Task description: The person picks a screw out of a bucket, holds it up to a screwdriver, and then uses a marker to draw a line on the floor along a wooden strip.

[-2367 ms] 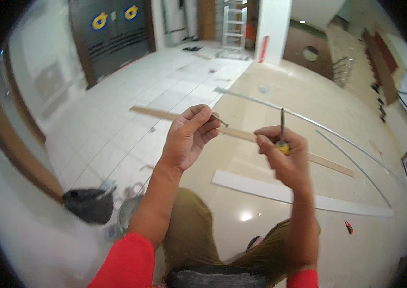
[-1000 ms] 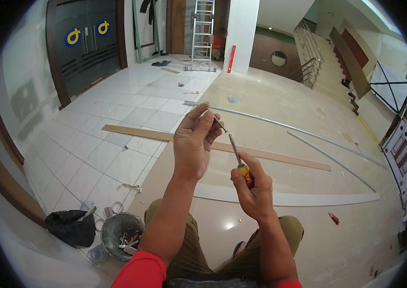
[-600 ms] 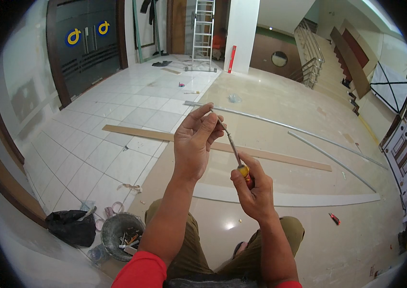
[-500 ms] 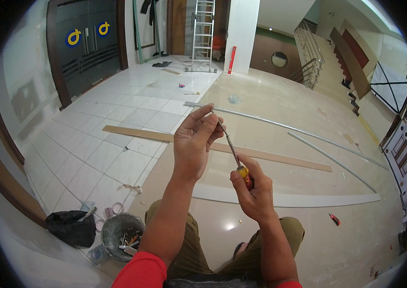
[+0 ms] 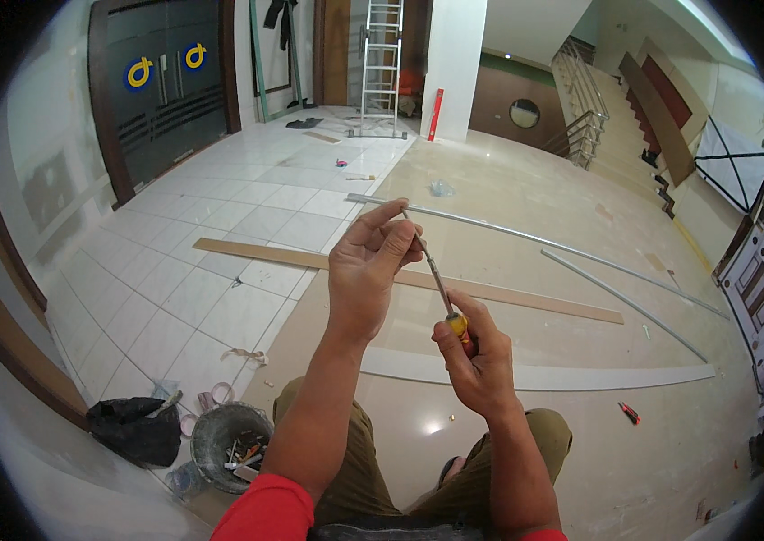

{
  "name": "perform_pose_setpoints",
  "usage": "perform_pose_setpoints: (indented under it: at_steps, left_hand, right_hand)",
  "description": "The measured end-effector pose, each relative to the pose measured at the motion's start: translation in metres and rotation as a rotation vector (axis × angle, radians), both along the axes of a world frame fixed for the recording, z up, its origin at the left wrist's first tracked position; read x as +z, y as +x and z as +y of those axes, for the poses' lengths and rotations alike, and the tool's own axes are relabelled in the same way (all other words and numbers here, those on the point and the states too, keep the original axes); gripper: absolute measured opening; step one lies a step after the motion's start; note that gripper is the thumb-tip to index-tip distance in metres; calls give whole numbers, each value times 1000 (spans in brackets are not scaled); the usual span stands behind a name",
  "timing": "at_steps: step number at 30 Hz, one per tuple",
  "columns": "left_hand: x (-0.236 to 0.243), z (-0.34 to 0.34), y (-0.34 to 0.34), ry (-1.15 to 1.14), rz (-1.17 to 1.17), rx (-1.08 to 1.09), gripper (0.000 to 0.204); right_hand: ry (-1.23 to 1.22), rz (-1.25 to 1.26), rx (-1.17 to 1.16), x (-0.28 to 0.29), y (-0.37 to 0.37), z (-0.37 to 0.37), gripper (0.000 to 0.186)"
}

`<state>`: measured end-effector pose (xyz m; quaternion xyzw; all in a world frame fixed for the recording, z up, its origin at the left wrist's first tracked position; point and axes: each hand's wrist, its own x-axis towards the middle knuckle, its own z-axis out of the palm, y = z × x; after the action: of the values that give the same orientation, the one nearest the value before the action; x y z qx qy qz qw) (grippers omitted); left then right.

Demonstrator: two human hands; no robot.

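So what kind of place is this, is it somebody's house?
Probably not a home: it looks like a big building lobby under renovation. A ladder stands by the wall, long metal rails and a wooden plank lie on the floor, and a bucket of tools sits nearby.

One screwdriver [image 5: 441, 287], two hands, two metal rods [image 5: 526, 236] on the floor, one wooden strip [image 5: 508, 295], one bucket [image 5: 229, 444], one ladder [image 5: 380, 63].

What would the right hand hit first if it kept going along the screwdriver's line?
The right hand grips a screwdriver whose shaft points up and left. Its tip already sits at the left hand's fingers, so they come first. Whether tip and fingers actually touch is unclear; something small may be pinched there.
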<state>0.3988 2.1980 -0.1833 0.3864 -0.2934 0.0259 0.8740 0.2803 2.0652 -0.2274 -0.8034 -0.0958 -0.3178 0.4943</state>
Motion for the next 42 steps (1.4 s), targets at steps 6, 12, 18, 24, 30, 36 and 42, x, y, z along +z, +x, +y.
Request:
perform_pose_setpoints:
  at_steps: [6, 12, 18, 24, 30, 36, 42]
  left_hand:
    - [0, -1, -4, 107, -92, 72, 43]
    - [5, -11, -18, 146, -80, 31, 49]
    - [-1, -15, -12, 197, -30, 30, 32]
    - [-6, -18, -18, 136, 79, -229, 26]
    - [-4, -28, -35, 105, 82, -293, 28]
    - [1, -19, -37, 61, 105, -384, 29]
    - [-4, -18, -35, 118, -34, -332, 38]
  right_hand:
    - [107, 36, 29, -7, 4, 5, 38]
    - [432, -1, 151, -21, 16, 14, 28]
    - [409, -16, 145, -27, 18, 17, 29]
    - [490, 25, 194, -25, 16, 19, 31]
    - [479, -155, 227, -29, 13, 21, 33]
    - [549, -116, 302, -23, 8, 22, 36]
    - [582, -110, 351, -20, 9, 21, 39]
